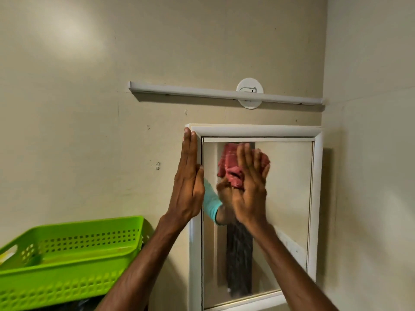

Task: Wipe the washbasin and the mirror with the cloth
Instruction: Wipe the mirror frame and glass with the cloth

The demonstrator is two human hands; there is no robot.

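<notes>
A white-framed mirror (289,198) hangs on the beige wall at centre right. My right hand (251,187) presses a red cloth (233,167) flat against the upper left part of the glass, fingers spread over the cloth. My left hand (188,185) lies flat with straight fingers against the mirror's left frame edge, holding nothing. The glass reflects the cloth, a hand and a light blue sleeve. The washbasin is out of view.
A green perforated plastic basket (67,250) stands at lower left, next to the mirror. A white strip light (224,94) on a round mount runs along the wall above the mirror. A side wall meets the mirror wall at the right.
</notes>
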